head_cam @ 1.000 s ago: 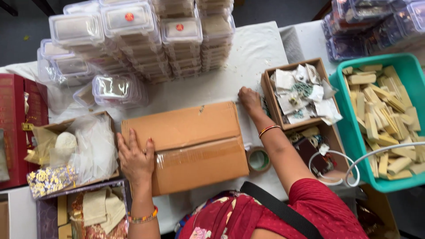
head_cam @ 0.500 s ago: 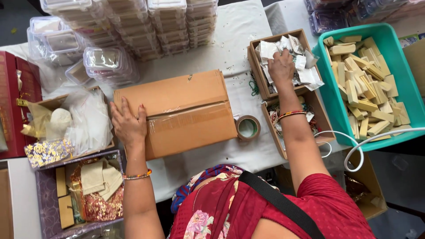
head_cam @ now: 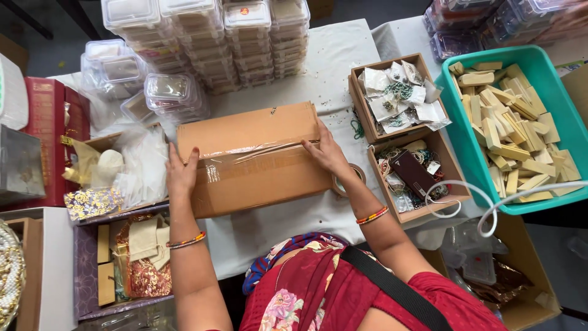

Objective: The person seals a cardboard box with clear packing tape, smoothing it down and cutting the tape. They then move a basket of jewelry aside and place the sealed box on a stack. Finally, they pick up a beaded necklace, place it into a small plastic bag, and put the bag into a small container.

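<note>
A closed brown cardboard box (head_cam: 254,156) lies across the middle of the white-covered table, its top seam shut with clear tape. My left hand (head_cam: 181,173) rests flat on the box's left end, fingers spread. My right hand (head_cam: 327,152) presses on the box's right end by the taped seam, fingers apart. Neither hand holds anything. A roll of tape (head_cam: 352,175) sits partly hidden just right of my right hand.
Stacks of clear plastic containers (head_cam: 208,37) stand behind the box. Two open cardboard trays (head_cam: 416,156) of small packets and beads lie to the right, then a teal bin (head_cam: 554,110) of wooden pieces. Red boxes (head_cam: 52,122) and bagged items crowd the left.
My right hand has come back from the far cardboard tray to the right end of the box. My left hand stays on the box's left end.
</note>
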